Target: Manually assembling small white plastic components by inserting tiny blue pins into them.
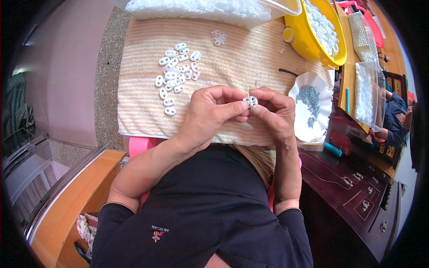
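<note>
Both hands meet over the front middle of the striped towel. My left hand (pixel 213 107) pinches a small white plastic piece between thumb and forefinger. In the fingertips of my right hand (pixel 273 111) is a white two-hole plastic piece (pixel 253 101), its holes showing. The two pieces are held together or nearly touching; I cannot tell if they are joined. Loose white two-hole pieces (pixel 170 76) lie scattered left of my hands. To the right, a white wavy-edged dish (pixel 300 121) holds a heap of small grey metal parts (pixel 308 100), apparently springs.
A clear bin (pixel 277 6) of white pieces stands at the back. Far right are a yellow basin (pixel 307 51) of white pieces and a clear box (pixel 364 96). A small white cluster (pixel 219 37) and a thin black stick (pixel 288 72) lie on the towel (pixel 241 58). Another person sits at right.
</note>
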The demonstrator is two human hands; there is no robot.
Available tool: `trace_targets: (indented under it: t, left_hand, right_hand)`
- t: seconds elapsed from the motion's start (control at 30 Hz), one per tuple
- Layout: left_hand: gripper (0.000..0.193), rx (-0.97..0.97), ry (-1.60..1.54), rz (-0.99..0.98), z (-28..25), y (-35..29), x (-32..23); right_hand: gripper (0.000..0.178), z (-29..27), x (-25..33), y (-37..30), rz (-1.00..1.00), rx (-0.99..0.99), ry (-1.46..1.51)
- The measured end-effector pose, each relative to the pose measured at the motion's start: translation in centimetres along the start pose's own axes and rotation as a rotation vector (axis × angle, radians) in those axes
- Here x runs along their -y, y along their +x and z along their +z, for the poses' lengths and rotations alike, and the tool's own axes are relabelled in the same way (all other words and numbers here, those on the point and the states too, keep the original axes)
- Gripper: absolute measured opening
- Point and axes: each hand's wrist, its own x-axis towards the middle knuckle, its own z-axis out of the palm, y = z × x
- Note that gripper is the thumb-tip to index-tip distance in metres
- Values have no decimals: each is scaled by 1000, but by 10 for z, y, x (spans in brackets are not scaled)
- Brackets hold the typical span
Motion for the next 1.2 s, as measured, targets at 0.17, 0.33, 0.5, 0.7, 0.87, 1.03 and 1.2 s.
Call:
trace_targets:
  t: [0.17, 0.33, 0.5, 0.7, 0.87, 1.03, 1.2]
  left_hand:
    - [16, 4, -6, -44, -1, 0, -2]
    - [16, 15, -38, -64, 0, -1, -4]
    - [16, 32, -86, -93, 0, -1, -5]
    - [16, 88, -123, -131, 2, -2, -9]
    - [15, 170, -160, -134, 3, -3, -10]
    - [12, 214, -184, -131, 3, -4, -10]
    - [10, 253, -202, -121, 1, -5, -8]
  right_hand:
    - [26, 2, 1, -1, 31, -3, 60]
    - [25, 2, 0, -2, 18, -9, 70]
    - [24, 6, 5, -3, 5, -22, 122]
    - [25, 2, 1, -2, -68, 20, 126]
    - [27, 4, -3, 0, -167, 62, 141]
    - [29, 4, 0, -1, -198, 79, 126]
    - [28, 9, 12, -3, -162, 89, 126]
